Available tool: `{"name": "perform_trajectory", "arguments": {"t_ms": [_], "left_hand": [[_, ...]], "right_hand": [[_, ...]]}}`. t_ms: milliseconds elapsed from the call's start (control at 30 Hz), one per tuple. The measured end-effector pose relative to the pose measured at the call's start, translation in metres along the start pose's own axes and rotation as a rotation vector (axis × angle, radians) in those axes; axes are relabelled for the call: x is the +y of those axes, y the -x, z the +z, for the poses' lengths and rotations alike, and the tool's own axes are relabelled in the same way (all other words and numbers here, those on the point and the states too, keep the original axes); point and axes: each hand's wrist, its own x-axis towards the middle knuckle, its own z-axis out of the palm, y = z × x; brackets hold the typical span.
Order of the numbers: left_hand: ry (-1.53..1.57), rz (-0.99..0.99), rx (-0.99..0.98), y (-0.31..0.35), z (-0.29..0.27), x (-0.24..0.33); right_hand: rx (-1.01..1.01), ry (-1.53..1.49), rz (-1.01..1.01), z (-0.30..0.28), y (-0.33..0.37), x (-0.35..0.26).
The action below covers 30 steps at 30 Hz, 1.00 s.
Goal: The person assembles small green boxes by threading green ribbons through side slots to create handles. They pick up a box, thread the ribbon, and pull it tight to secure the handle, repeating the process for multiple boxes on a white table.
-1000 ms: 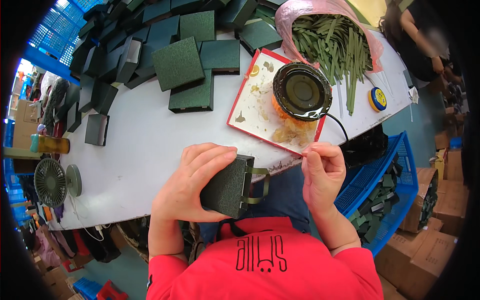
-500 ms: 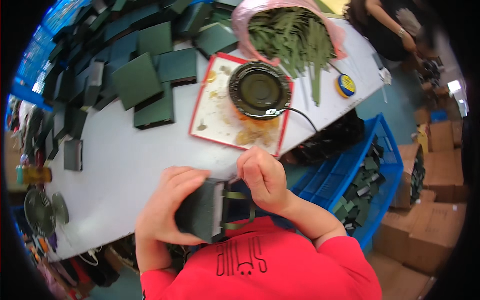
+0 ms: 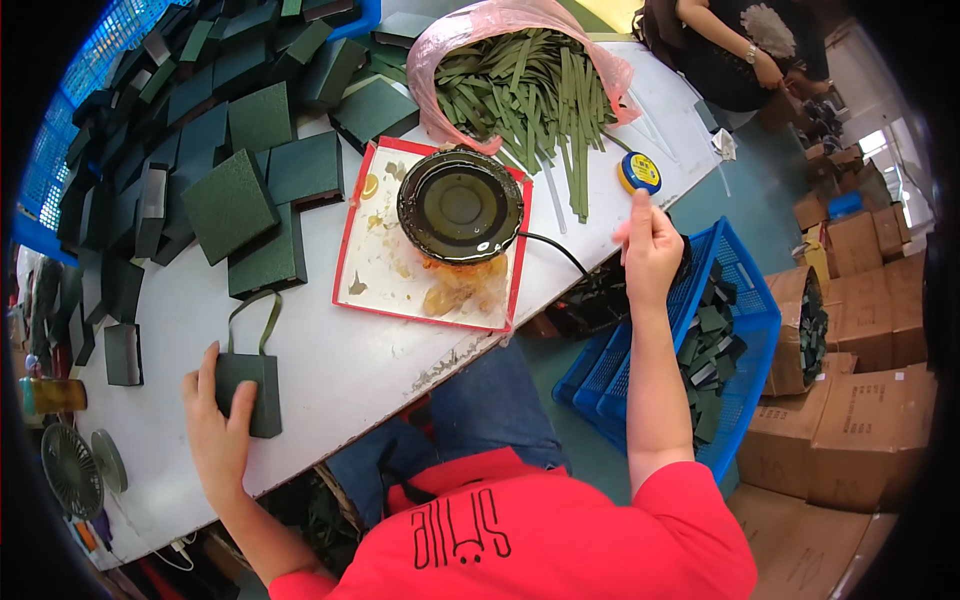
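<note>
Box (image 3: 262, 388), dk green w/ ribbon loop (image 3: 272, 322), is resting on counter (image 3: 330, 390); L hand (image 3: 217, 425) is holding it, thumb on face, fingers at left edge. R hand (image 3: 652, 255) is hovering nr round blue/yellow case (image 3: 640, 172), fingers mostly curled, can't tell if pinching anything.

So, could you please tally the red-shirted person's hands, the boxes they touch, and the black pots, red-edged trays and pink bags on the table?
Hands: 2 (left hand, right hand)
Box: 1
Black pot: 1
Red-edged tray: 1
Pink bag: 1
Total: 6
</note>
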Motion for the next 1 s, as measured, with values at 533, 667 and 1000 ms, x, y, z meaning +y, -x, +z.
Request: {"name": "perform_trajectory", "arguments": {"t_ms": [533, 667, 1000], "left_hand": [[-0.002, 0.482, 0.415, 0.005, -0.02, -0.013], [-0.136, 0.396, 0.058, 0.013, -0.011, 0.016], [-0.208, 0.138, -0.033, 0.006, -0.006, 0.016]], "right_hand": [[-0.206, 0.563, -0.026, 0.023, -0.054, 0.01], [-0.301, 0.639, 0.013, 0.027, -0.035, 0.017], [-0.258, 0.332, -0.002, 0.024, -0.031, 0.0]]}}
